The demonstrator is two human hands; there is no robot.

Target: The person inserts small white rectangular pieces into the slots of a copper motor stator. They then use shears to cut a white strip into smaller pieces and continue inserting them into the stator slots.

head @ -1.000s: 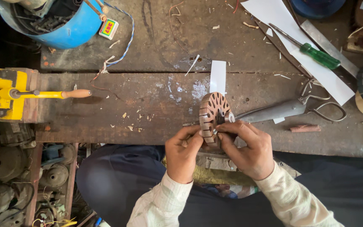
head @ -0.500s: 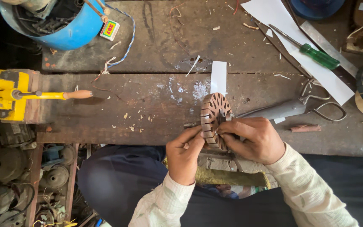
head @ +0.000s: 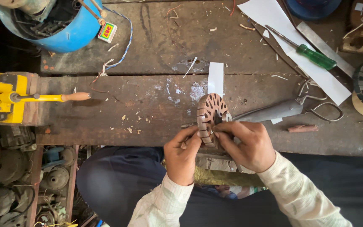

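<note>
At the near edge of the wooden surface (head: 148, 113), both hands grip a slotted motor core (head: 210, 118) upright: left hand (head: 184, 154) steadying its rim, right hand (head: 248, 143) pinching at a slot. Firm support helps. Scissors (head: 286, 110) crowd the right; left lies open.

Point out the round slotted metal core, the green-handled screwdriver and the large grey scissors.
Round slotted brown metal core (head: 209, 114): head view, on its slotted face.
Green-handled screwdriver (head: 316, 57): head view, on the green handle.
Large grey scissors (head: 274, 112): head view, on the closed blades.
</note>
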